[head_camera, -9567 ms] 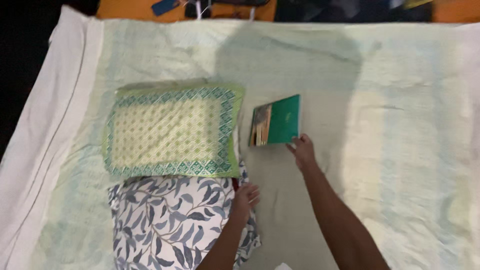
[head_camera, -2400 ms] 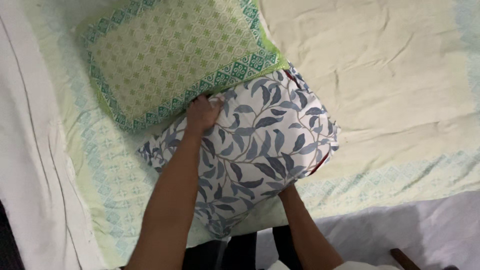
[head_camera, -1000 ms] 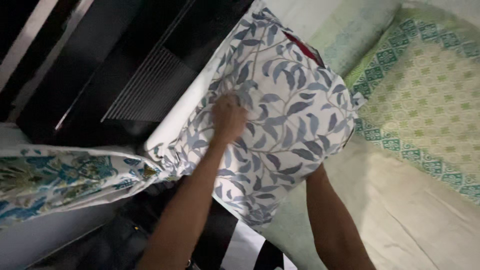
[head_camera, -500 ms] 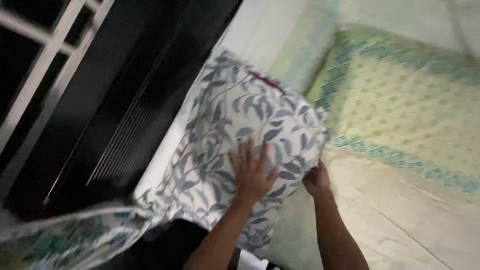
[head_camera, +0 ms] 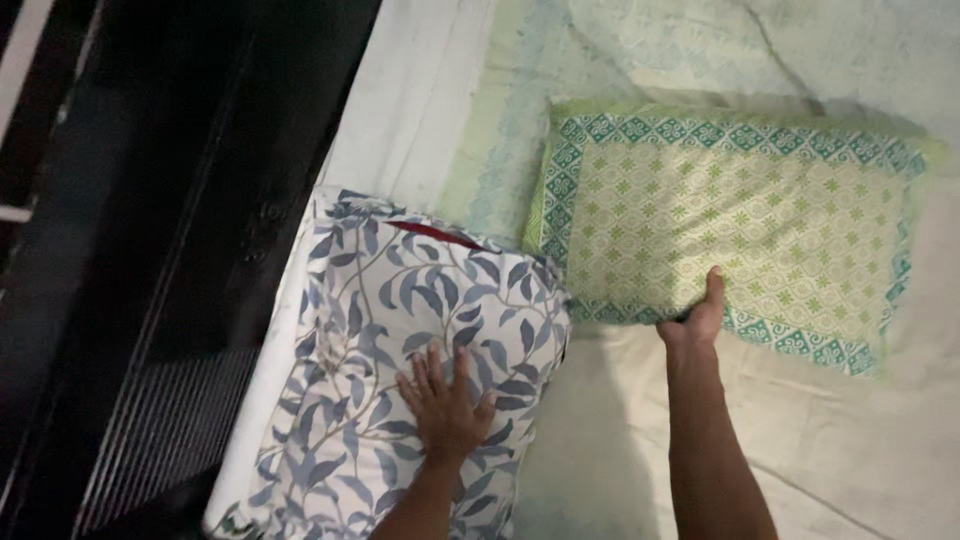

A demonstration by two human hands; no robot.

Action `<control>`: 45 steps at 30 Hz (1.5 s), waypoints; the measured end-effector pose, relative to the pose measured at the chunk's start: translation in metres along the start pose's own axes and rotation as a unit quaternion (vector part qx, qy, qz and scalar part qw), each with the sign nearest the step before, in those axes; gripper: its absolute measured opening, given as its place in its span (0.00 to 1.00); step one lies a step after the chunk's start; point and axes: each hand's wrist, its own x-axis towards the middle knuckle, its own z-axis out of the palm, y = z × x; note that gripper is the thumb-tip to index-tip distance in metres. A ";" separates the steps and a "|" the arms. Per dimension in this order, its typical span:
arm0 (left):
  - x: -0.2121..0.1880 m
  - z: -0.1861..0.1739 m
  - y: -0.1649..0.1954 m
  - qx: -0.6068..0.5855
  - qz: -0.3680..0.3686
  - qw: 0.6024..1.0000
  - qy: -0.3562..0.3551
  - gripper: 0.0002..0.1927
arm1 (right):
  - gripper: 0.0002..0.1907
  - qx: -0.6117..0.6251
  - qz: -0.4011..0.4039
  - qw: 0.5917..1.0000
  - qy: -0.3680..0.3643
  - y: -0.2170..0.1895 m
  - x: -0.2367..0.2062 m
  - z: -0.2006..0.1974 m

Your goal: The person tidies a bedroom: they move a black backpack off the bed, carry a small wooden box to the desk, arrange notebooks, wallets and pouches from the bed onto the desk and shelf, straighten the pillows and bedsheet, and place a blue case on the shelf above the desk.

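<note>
Now the left hand (head_camera: 445, 408) lies flat, fingers spread, on the blue leaf-print pillow (head_camera: 400, 370), which sits at the bed's edge beside the dark frame (head_camera: 170, 250). Over on the other side, the right hand (head_camera: 693, 322) pinches the near edge of the green patterned pillow (head_camera: 730, 220), thumb on top. Both pillows rest on the pale sheet (head_camera: 850, 440), corners nearly touching.
</note>
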 end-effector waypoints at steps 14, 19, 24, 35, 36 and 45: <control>0.022 0.010 -0.009 0.000 0.015 1.000 0.021 0.45 | 0.26 -0.030 -0.025 0.985 -0.169 -0.096 0.069 0.180; 0.027 0.019 -0.024 -0.010 -0.017 0.998 -0.058 0.45 | 0.28 -0.054 0.100 0.967 -0.229 -0.043 0.136 0.219; 0.029 0.033 -0.034 -0.005 0.016 0.999 0.044 0.44 | 0.30 -0.187 0.187 0.933 -0.245 0.045 0.224 0.232; 0.024 0.047 -0.041 0.000 -0.040 0.998 -0.042 0.47 | 0.37 -0.747 -0.169 0.643 -0.012 0.125 0.182 0.146; 0.022 0.046 -0.040 0.000 -0.025 0.999 -0.033 0.47 | 0.41 -0.674 -0.165 0.719 0.033 0.131 0.157 0.149; 0.003 0.031 -0.031 -0.035 0.003 0.999 -0.026 0.46 | 0.48 -0.808 -0.200 0.551 -0.069 0.137 -0.030 0.156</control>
